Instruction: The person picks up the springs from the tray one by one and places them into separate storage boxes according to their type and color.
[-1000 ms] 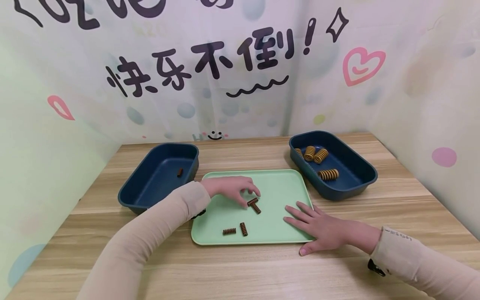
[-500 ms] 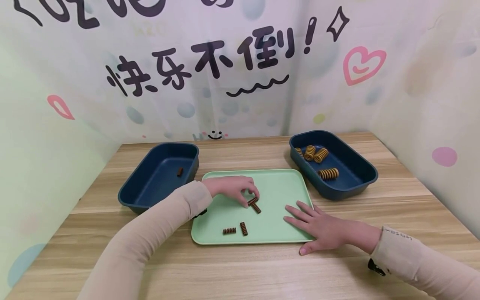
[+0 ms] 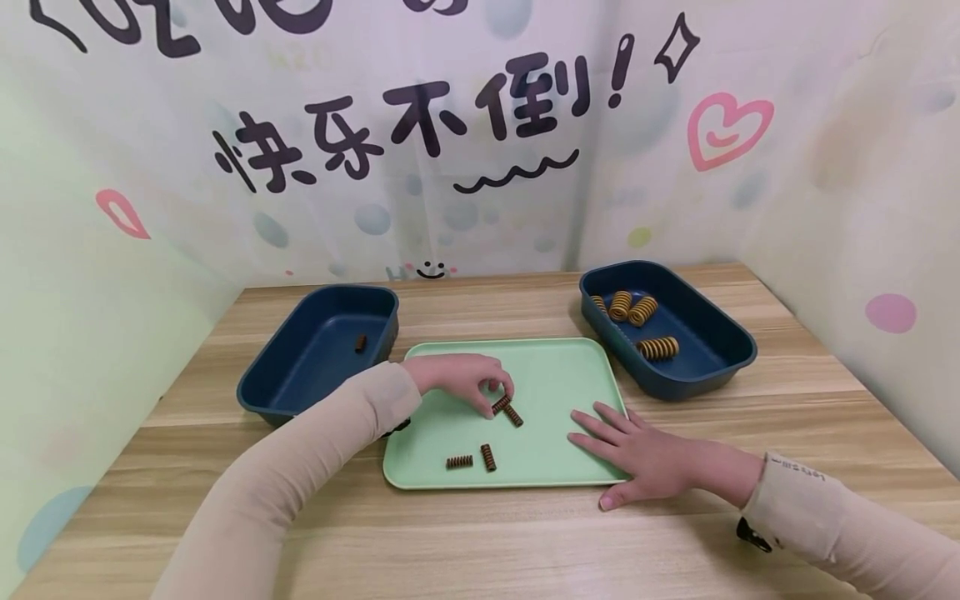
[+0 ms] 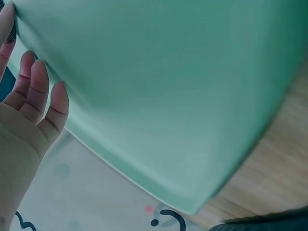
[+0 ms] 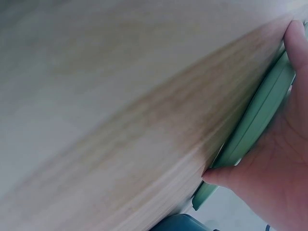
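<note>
Since a second ago, the left hand [image 3: 461,375] has drawn its fingertips together, and the small dark-brown coil spring [image 3: 500,405] between them has shifted slightly. A light wood-grain table [image 3: 487,542] carries a pale green rectangular tray [image 3: 555,392] between a dark blue left bin [image 3: 315,367] and a matching right bin [image 3: 701,387]. The right hand [image 3: 648,458] spreads wide over the tray's right edge; the left pinches narrowly on its spring, at the tray. Gold coil springs [image 3: 658,348] lie in the right bin, one brown spring [image 3: 361,342] in the left; another brown spring [image 3: 513,416] lies just beside the pinched one, two more brown springs [image 3: 489,457] nearer the tray's front edge.
</note>
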A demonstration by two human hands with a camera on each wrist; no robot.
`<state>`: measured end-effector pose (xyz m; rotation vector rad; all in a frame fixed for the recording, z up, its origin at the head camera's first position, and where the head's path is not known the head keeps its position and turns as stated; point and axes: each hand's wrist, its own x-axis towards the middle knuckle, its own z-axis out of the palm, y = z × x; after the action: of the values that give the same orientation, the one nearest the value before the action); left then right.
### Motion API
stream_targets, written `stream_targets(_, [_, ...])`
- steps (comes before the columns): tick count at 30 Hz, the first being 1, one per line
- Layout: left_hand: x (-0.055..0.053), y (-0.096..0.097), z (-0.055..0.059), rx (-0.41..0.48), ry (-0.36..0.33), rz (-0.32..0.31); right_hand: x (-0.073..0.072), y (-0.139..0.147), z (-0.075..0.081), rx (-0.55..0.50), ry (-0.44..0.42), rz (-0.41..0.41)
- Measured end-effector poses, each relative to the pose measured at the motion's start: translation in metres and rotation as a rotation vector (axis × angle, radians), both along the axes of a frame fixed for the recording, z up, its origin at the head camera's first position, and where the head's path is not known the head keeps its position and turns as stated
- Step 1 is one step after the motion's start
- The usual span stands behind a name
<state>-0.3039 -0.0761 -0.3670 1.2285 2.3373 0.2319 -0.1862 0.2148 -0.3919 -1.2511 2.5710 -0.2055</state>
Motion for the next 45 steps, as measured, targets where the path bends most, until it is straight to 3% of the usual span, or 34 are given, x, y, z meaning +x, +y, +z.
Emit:
stream_targets(11, [0.001,-0.006,0.005,-0.013,0.005,0.006,0.001,0.000,0.001,-0.005,-0.010,-0.005])
stream_targets(22, [-0.003,-0.010,0.011,0.034,-0.012,0.006,0.001,0.000,0.001,-0.012,-0.001,0.006])
stream_targets(36, [-0.008,-0.028,0.037,0.101,0.019,0.059,0.001,0.000,0.002,-0.018,-0.006,0.005])
stream_targets(42, [-0.009,-0.038,0.050,0.164,-0.018,0.110,0.002,0.000,0.002,-0.016,-0.006,0.009])
stream_targets(45, [-0.011,-0.042,0.059,0.182,-0.004,0.130,0.001,0.000,0.002,-0.011,-0.009,0.004])
